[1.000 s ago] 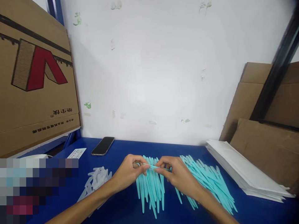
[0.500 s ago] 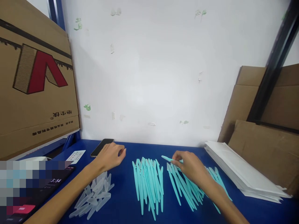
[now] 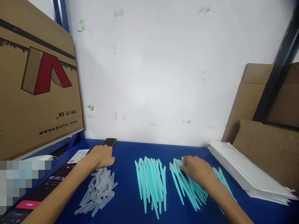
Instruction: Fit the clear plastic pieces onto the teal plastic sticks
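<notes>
My left hand point(image 3: 100, 157) lies palm down at the far end of a pile of clear plastic caps point(image 3: 99, 191). Its fingers are curled under, and what they hold is hidden. A black phone point(image 3: 109, 142) lies just behind it. My right hand point(image 3: 198, 171) rests on the right pile of teal plastic sticks point(image 3: 187, 186), its fingertips pinched on one teal stick at the pile's far end. A second pile of teal sticks point(image 3: 151, 182) lies untouched between my hands on the blue table point(image 3: 127, 205).
A big cardboard box point(image 3: 37, 81) stands at the left. A stack of white bags point(image 3: 245, 174) and cardboard sheets point(image 3: 268, 149) fill the right. A phone showing a timer point(image 3: 37, 199) and a small card point(image 3: 78, 155) lie at the front left. A white wall point(image 3: 151, 77) closes the back.
My hands were together over the middle teal pile a second ago. The left has moved left to the clear caps. The right carried a teal stick right and lowered onto the right pile.
</notes>
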### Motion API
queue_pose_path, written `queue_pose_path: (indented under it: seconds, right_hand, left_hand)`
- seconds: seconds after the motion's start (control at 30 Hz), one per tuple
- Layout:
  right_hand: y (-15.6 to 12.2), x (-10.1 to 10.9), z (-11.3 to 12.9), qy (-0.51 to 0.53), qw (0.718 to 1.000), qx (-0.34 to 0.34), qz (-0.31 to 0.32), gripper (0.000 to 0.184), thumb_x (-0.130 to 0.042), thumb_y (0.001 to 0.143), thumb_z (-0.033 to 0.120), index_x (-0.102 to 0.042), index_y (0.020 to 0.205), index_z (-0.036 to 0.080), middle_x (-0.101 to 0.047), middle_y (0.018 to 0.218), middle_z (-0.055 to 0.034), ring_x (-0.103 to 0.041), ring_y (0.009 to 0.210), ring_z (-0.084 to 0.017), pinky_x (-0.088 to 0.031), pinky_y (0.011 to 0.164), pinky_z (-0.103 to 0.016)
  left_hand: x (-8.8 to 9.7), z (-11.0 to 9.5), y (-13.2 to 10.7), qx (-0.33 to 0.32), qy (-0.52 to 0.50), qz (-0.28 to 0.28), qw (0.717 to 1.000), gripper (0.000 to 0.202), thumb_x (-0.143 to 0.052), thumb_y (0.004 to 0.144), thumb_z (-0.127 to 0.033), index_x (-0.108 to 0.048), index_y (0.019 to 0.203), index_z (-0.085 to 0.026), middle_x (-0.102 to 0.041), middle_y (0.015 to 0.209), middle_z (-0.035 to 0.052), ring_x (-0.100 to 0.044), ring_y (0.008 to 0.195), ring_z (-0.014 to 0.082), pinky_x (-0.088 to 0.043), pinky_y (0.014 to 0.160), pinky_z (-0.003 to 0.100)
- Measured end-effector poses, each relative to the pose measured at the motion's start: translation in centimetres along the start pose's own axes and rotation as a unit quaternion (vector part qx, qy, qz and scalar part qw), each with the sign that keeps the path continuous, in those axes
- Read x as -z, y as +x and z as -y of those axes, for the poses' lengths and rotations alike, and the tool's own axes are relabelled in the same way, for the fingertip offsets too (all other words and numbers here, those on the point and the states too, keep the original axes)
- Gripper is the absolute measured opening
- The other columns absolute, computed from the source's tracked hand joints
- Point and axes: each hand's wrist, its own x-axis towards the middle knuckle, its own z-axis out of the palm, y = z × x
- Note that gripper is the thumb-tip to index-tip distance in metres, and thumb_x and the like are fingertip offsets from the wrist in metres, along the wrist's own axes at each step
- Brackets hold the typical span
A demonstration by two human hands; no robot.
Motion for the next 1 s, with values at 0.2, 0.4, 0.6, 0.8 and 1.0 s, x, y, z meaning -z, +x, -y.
queue_pose_path:
  seconds: [0.2,0.4,0.6,0.8,1.0]
  right_hand:
    - [-0.3,0.1,1.0,-0.028,0.997,-0.023,-0.075,0.02,-0.053,0.096,0.032,-0.067,0.099,0.018,-0.072,0.089,-0.0112,-0.068,0.085,-0.028,-0.037,0.058,-0.029]
    - [-0.5,-0.7,2.2,-0.029,0.996,0.024,-0.083,0.017,-0.053,0.094,0.027,-0.067,0.091,0.018,-0.072,0.086,-0.0094,-0.068,0.081,-0.027,-0.033,0.055,-0.028]
    - [-1.2,-1.2,3.7,0.075,0.986,0.143,-0.049,0.02,-0.052,0.096,0.032,-0.068,0.087,0.023,-0.069,0.068,-0.0025,-0.065,0.062,-0.019,-0.029,0.052,-0.026]
    - [-2.3,-2.4,5.4,0.035,0.979,0.193,-0.047,0.028,-0.047,0.095,0.033,-0.066,0.077,0.021,-0.068,0.065,-0.0042,-0.063,0.059,-0.02,-0.023,0.049,-0.026]
    - [-2.4,-2.5,5.7,0.01,0.982,0.186,-0.037,0.026,-0.046,0.091,0.028,-0.065,0.075,0.02,-0.067,0.064,-0.0052,-0.061,0.055,-0.02,-0.021,0.048,-0.028]
  left_hand:
    - [0.2,0.0,-0.4,0.028,-0.054,0.155,0.986,0.039,-0.052,0.072,-0.032,-0.058,0.036,-0.019,-0.072,0.06,0.0189,-0.071,0.078,0.0368,-0.052,0.08,0.045]
    - [-0.5,-0.9,-0.8,0.011,-0.068,0.173,0.982,0.038,-0.055,0.069,-0.034,-0.049,0.033,-0.022,-0.073,0.065,0.0174,-0.07,0.073,0.0362,-0.051,0.075,0.045]
    - [-0.7,-1.2,-0.9,-0.028,-0.062,0.117,0.991,0.031,-0.052,0.07,-0.036,-0.053,0.044,-0.02,-0.069,0.063,0.0169,-0.066,0.061,0.0346,-0.046,0.058,0.041]
    - [-2.1,-1.5,0.0,-0.08,-0.054,0.042,0.994,0.03,-0.045,0.079,-0.033,-0.055,0.053,-0.02,-0.065,0.062,0.0122,-0.062,0.056,0.0282,-0.037,0.053,0.034]
    - [-2.6,-2.6,0.3,-0.156,-0.059,-0.032,0.985,0.041,-0.034,0.094,-0.037,-0.057,0.066,-0.02,-0.066,0.072,0.0095,-0.059,0.063,0.0242,-0.033,0.059,0.032]
